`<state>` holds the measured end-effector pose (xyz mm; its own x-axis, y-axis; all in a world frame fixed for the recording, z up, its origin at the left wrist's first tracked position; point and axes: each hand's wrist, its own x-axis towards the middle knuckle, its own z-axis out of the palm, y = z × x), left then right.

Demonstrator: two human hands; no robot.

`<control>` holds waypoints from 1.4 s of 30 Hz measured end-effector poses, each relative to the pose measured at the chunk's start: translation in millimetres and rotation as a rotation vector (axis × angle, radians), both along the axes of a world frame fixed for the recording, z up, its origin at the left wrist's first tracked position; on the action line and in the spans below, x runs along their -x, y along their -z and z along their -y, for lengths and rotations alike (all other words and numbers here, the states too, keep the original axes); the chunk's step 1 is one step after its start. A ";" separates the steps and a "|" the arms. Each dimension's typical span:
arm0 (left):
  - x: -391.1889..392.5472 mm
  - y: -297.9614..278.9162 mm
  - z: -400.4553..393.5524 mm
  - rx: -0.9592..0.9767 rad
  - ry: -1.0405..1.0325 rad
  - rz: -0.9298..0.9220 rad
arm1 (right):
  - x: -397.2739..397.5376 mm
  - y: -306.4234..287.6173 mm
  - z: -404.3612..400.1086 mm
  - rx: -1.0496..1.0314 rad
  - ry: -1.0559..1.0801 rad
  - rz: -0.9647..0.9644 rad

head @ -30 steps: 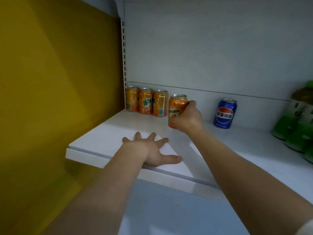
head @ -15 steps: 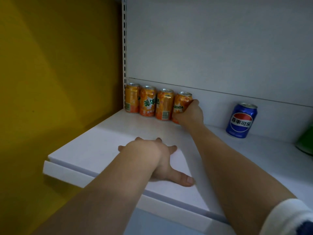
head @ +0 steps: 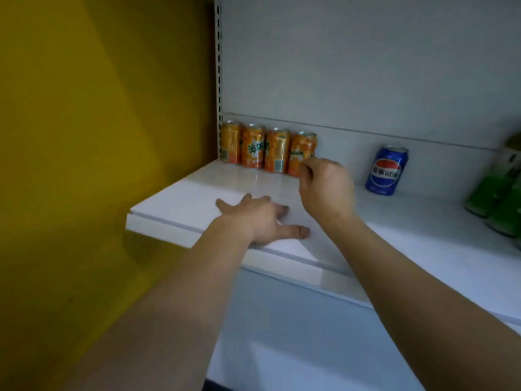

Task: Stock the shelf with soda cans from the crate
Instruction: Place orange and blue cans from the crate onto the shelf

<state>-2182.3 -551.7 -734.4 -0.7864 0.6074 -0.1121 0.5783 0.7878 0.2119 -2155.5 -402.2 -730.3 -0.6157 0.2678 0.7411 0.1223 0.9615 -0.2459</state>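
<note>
Released since the earlier frame, the fourth orange can [head: 302,152] stands in the row at the shelf's [head: 180,198] ten o'clock corner, right hand [head: 324,190] loosely curled and empty beside it, left hand [head: 262,218] spread flat; crate unseen, further stocking likely remains.

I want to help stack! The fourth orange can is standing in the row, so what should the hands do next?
Probably draw the right hand back for another can: the fourth orange can stands beside three others, and plenty of shelf remains bare before the blue can.
</note>
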 end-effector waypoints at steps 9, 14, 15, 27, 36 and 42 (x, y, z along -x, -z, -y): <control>-133.0 141.6 52.9 -0.938 0.019 -0.399 | -175.3 138.3 96.5 0.342 -0.338 -0.166; -204.6 276.7 96.6 -0.448 -0.255 0.317 | -213.6 266.9 107.2 0.480 -0.261 0.572; -214.7 301.9 104.9 -0.338 -0.294 0.469 | -221.2 286.6 110.3 0.485 -0.274 0.775; -254.0 370.3 128.2 -0.134 -0.257 0.885 | -272.6 385.7 143.0 0.288 -0.373 1.475; -229.6 276.0 123.7 -1.057 -0.762 1.123 | -288.3 275.0 118.1 1.026 -0.409 0.625; -233.3 195.2 75.7 -1.427 -0.762 1.468 | -286.1 192.9 113.2 1.076 -0.365 0.238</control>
